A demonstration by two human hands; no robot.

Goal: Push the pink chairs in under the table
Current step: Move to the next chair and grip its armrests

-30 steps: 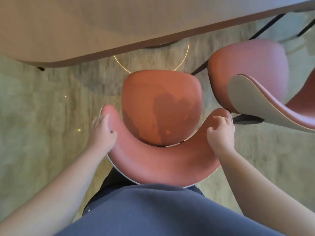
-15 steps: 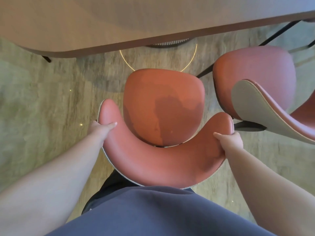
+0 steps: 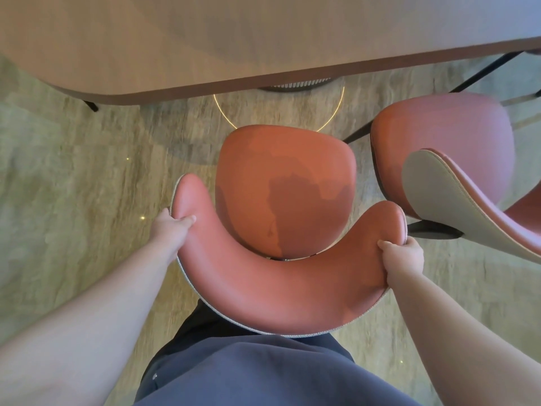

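Bare forearms, no sleeves; dark blue top (image 3: 272, 376); black trousers (image 3: 202, 323) below.

Dining area: table (image 3: 205, 39), pink chairs (image 3: 287, 186), stone-look floor (image 3: 73, 186).

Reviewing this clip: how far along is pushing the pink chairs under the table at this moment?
Done: nothing visibly; neither seat is under the table yet. In hand: the left hand and right hand grip the curved backrest of the near pink chair, whose seat sits short of the table edge. Left: pushing it in, then the second pink chair on the right.
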